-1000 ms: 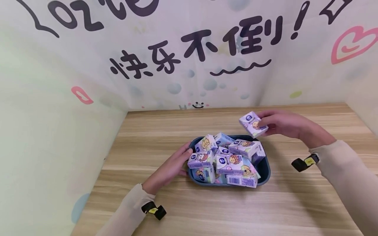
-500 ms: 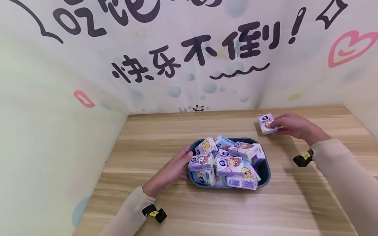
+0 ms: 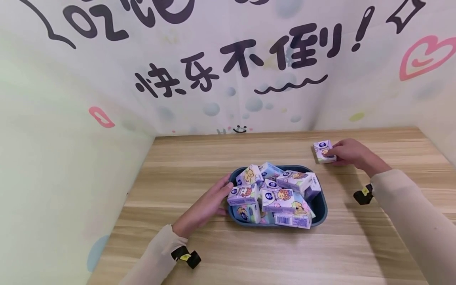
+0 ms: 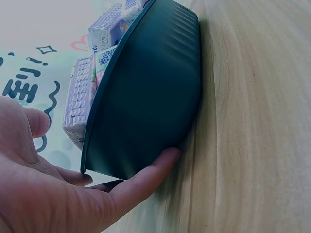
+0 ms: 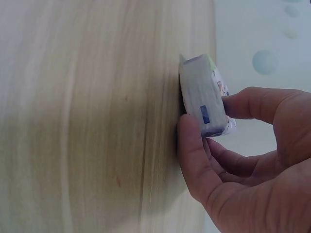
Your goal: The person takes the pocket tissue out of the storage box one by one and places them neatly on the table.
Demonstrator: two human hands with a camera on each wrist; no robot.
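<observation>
A small purple-and-white tissue pack (image 3: pixel 324 152) with a cartoon print is pinched by my right hand (image 3: pixel 352 153) low over the back right of the table. The right wrist view shows the pack's pale side (image 5: pixel 200 99) close to the wood, between thumb and fingers; cannot tell if it touches. My left hand (image 3: pixel 210 198) rests against the left end of a dark teal plastic basin (image 3: pixel 322 208). In the left wrist view its fairly straight fingers (image 4: pixel 141 187) touch the basin's outer wall, and the thumb is raised apart from the rim. Several similar packs (image 3: pixel 278 200) are heaped in the basin.
The wooden table (image 3: pixel 185 166) meets a printed white backdrop (image 3: pixel 199 107) with large black characters behind, and a pale side wall (image 3: pixel 53 178) at left. A black strap device (image 3: pixel 187 257) sits on the left wrist, another (image 3: pixel 363 194) on the right.
My right hand has carried the tissue pack right, from above the basin's back right rim, and down close to the table. The left hand has stayed at the basin.
</observation>
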